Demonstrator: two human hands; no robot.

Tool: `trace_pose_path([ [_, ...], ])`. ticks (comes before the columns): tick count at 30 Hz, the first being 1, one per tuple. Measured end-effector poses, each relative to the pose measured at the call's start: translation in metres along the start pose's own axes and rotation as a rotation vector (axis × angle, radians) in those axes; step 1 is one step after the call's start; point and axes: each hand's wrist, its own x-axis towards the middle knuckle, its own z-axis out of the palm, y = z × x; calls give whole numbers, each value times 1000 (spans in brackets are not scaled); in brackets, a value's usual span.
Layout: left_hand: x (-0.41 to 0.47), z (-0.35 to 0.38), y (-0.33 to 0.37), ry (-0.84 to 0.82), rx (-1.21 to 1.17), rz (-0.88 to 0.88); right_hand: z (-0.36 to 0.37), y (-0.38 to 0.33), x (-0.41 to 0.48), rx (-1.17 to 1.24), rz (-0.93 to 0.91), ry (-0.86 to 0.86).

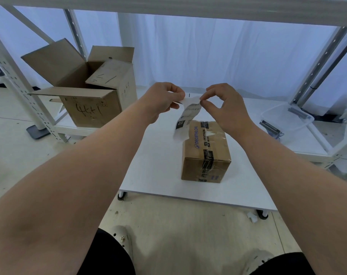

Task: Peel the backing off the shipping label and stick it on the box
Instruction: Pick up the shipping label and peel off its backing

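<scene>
A white shipping label with black print hangs in the air above the far end of a small taped cardboard box. My left hand pinches the label's top edge from the left. My right hand pinches the same top edge from the right with thumb and forefinger. The label's lower end curls down and hangs in front of the box's far left corner. The box lies closed on a low white table, with blue lettering and clear tape along its top.
A large open cardboard box with a smaller box inside stands at the left on a white shelf. A clear plastic tub sits at the right. White metal rack posts frame both sides. My shoes show below.
</scene>
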Motion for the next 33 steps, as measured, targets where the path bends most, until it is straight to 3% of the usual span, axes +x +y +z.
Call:
trace_pose_path([
  [13, -2, 4, 5, -157, -93, -37, 0, 0, 0, 50, 120, -13],
  [21, -4, 0, 6, -138, -134, -115, -4, 1, 1, 42, 55, 24],
  [28, -2, 1, 6, -76, -173, -37, -5, 1, 1, 13, 29, 46],
  [33, -1, 3, 6, -25, -30, 53, -5, -1, -1, -26, 52, 46],
])
